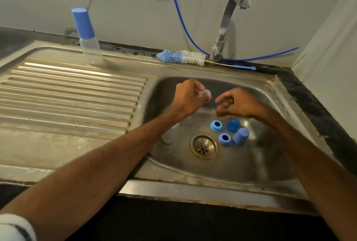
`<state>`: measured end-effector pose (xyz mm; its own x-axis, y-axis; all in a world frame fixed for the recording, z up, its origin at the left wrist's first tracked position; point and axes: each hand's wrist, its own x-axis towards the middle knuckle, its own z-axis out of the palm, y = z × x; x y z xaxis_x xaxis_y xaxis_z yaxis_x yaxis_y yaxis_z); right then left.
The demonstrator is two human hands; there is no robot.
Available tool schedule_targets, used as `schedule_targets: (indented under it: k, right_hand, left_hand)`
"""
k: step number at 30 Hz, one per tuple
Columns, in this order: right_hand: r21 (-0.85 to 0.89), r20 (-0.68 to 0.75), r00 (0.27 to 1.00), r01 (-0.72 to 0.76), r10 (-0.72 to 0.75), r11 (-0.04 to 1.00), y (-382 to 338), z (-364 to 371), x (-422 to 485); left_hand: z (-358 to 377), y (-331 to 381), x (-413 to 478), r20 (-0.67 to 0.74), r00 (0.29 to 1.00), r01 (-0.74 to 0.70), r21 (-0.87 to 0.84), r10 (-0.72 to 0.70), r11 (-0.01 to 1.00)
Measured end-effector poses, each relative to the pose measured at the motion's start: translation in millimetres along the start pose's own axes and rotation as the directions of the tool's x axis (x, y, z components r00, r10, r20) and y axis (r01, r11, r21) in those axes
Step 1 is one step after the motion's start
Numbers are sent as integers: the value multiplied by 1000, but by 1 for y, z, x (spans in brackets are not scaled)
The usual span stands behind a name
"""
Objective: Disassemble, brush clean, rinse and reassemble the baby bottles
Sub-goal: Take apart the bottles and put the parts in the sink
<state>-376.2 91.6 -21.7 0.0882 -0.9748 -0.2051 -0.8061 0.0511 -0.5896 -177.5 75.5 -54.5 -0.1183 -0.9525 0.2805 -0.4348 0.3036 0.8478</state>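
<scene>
Left hand pinches blurred clear part, right hand smeared

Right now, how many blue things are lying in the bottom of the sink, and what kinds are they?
Blue screw rings: 2
Blue caps: 2
Total: 4
</scene>
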Motion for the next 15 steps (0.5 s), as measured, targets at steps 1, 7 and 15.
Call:
schedule_targets:
  k: [1, 7, 15]
  right_hand:
    - [144, -10, 998, 61, -60, 988, -7, -4, -5]
    - [265, -52, 980, 198, -191, 944, -24, 15, -3]
    - [602, -56, 997, 76, -53, 795, -28, 35, 1]
  left_hand:
    - [-3, -1, 1, 11, 1000, -5, 27, 5, 1000]
    - [-16, 3, 6, 105, 994, -36, 173, 18, 984]
    - [-25, 5, 8, 109, 994, -22, 284, -10, 959]
